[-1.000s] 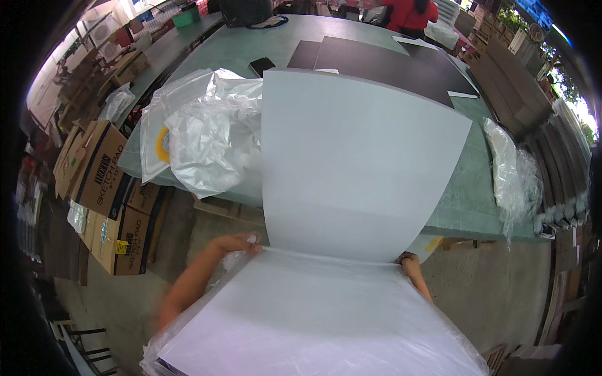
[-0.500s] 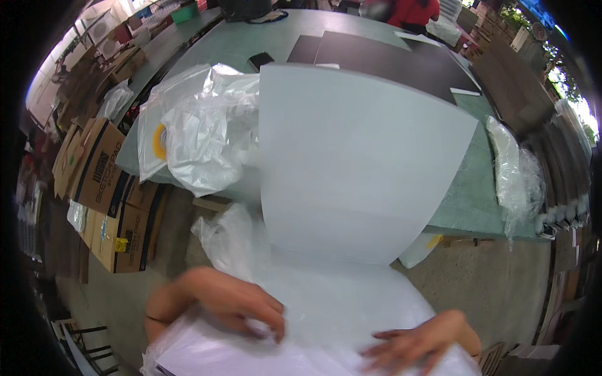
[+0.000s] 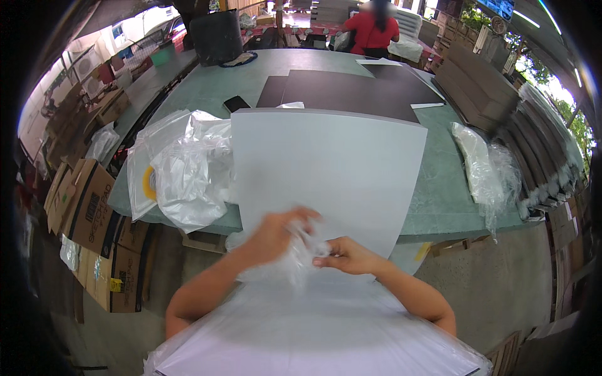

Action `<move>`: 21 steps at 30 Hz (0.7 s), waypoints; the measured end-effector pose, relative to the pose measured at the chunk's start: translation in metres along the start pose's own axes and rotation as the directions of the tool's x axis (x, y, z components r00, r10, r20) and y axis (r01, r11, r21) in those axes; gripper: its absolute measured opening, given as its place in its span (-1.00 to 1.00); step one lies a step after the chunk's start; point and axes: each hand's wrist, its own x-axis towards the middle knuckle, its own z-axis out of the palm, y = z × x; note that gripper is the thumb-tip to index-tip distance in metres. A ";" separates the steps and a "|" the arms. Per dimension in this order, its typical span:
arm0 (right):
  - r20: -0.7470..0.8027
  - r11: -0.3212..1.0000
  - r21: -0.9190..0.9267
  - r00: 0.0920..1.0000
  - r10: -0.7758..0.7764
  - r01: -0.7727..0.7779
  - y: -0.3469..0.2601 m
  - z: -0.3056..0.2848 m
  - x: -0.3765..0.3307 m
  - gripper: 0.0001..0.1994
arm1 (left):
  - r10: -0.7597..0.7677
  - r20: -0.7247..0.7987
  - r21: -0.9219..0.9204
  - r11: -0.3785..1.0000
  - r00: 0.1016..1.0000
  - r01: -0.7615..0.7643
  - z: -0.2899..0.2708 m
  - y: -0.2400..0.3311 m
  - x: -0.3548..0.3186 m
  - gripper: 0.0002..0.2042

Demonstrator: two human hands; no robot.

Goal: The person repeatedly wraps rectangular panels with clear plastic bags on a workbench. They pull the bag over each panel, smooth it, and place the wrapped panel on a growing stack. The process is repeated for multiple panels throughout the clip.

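Clear plastic film (image 3: pixel 295 268): where is it?

Bunched up between the two hands, just off the near edge of the green table (image 3: pixel 442 188), in front of a big pale sheet (image 3: pixel 332 163).

And the hands?

The right hand (image 3: pixel 352 255) pinches the film between thumb and fingers. The left hand (image 3: pixel 279 235) is just beside it, blurred; I can't tell whether it grips.

What's around them?

The pale sheet reaches across the table's near edge. Toward the near left corner lie crumpled plastic bags (image 3: pixel 188 172), a yellow ring (image 3: pixel 149 183) among them.

Farther out?

Dark boards (image 3: pixel 351 93) toward the far right corner, a clear bag (image 3: pixel 473 163) by the right edge, and a person in red (image 3: pixel 373 34) beyond the far edge.
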 end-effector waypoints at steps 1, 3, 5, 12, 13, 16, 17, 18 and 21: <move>-0.021 1.000 0.013 0.999 -0.024 0.024 -0.007 -0.010 -0.008 -0.75 | 0.029 -0.206 0.069 0.998 0.978 -0.015 -0.019 0.008 0.001 -0.84; -0.003 1.000 -0.008 1.000 -0.005 0.005 -0.008 -0.022 -0.022 -0.79 | 0.189 -0.523 0.211 0.973 0.831 -0.089 -0.060 -0.001 -0.006 -0.87; 0.033 0.993 -0.070 0.995 0.099 -0.097 -0.002 -0.030 -0.036 -0.79 | -0.042 -0.621 -0.080 0.997 0.783 -0.010 -0.079 0.005 -0.015 -0.85; -0.277 0.992 -0.105 0.955 -0.102 0.075 0.015 -0.025 -0.016 -0.87 | -0.251 0.135 0.264 0.942 0.959 0.210 -0.012 -0.029 -0.004 -0.64; -0.324 0.992 -0.022 0.938 -0.121 0.121 0.010 -0.024 -0.011 -0.86 | -0.285 0.190 0.342 0.916 0.940 0.209 0.005 -0.029 -0.012 -0.65; -0.635 0.836 0.396 0.771 -0.049 0.379 0.008 -0.026 -0.006 -0.79 | -0.448 0.106 0.600 0.740 0.888 0.302 0.018 -0.047 -0.008 -0.69; -0.710 0.700 0.518 0.704 0.031 0.492 0.006 -0.025 -0.007 -0.76 | -0.460 0.016 0.655 0.676 0.888 0.339 0.016 -0.048 -0.008 -0.70; -0.629 0.552 0.666 0.776 0.054 0.502 -0.013 -0.027 -0.017 -0.61 | -0.429 -0.057 0.690 0.635 0.902 0.346 0.012 -0.047 -0.007 -0.71; -0.456 0.504 0.795 0.880 0.130 0.337 0.006 -0.008 -0.021 -0.47 | -0.106 -0.200 0.788 0.574 0.974 0.224 0.006 -0.039 -0.001 -0.77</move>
